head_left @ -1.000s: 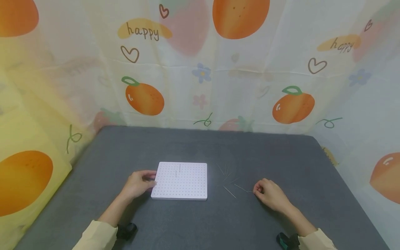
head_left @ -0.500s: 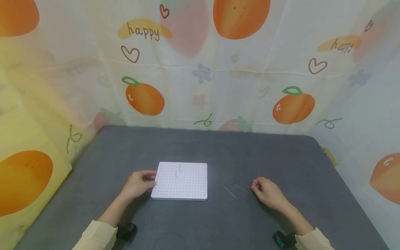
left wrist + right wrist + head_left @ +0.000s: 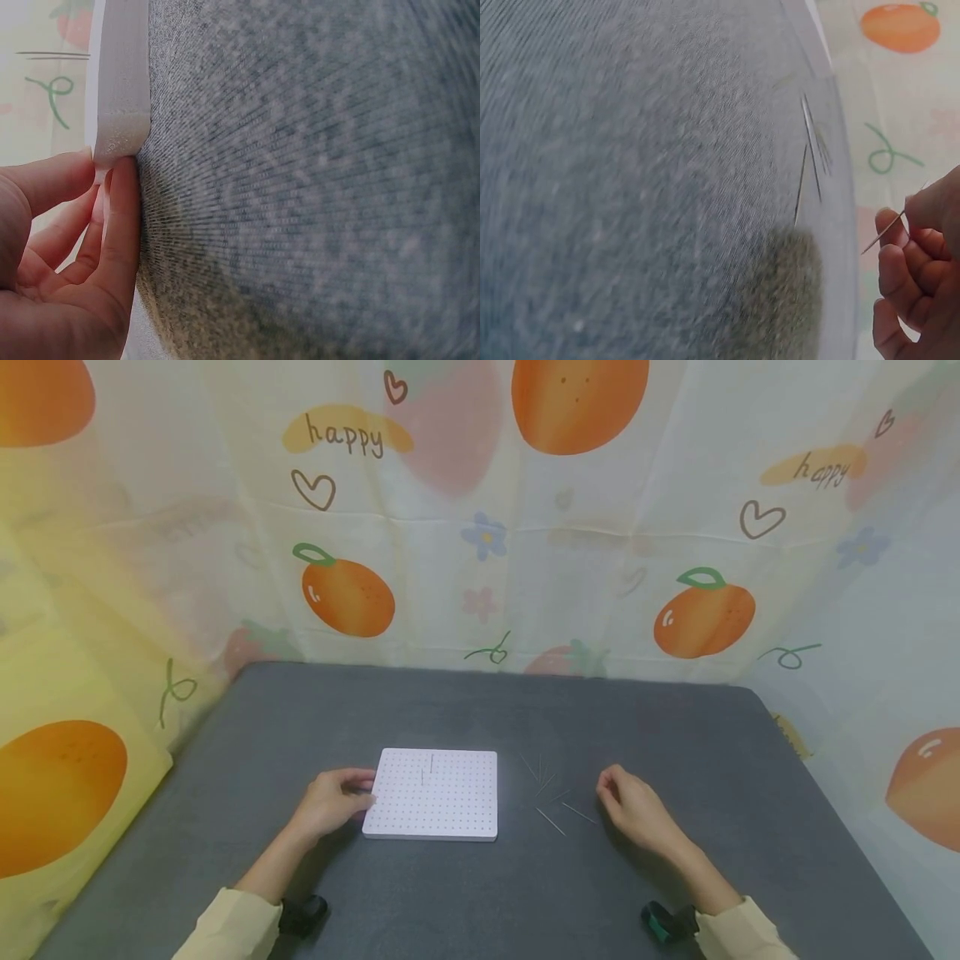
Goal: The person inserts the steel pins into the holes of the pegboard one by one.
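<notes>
A white perforated board (image 3: 450, 814) lies on the dark table, with two thin needles (image 3: 432, 764) standing upright in its holes toward the back. My left hand (image 3: 328, 802) grips the board's left edge. In the left wrist view the thumb lies at the upper rim of the board (image 3: 124, 75) and the fingers at its side. To the right, my right hand (image 3: 636, 806) is raised above the table, pinching a needle (image 3: 871, 244) between thumb and index finger. The needle slants across the fingertips, its lower end sticking out free.
Several loose needles (image 3: 551, 822) are scattered on the dark tabletop (image 3: 465, 902) between the board and my right hand. Behind the table hangs a fruit-print curtain (image 3: 570, 602). A dark strap (image 3: 303, 916) circles each wrist.
The right hand has lifted off the table with a needle and moved slightly left and away from me. The left hand and the board have stayed in place.
</notes>
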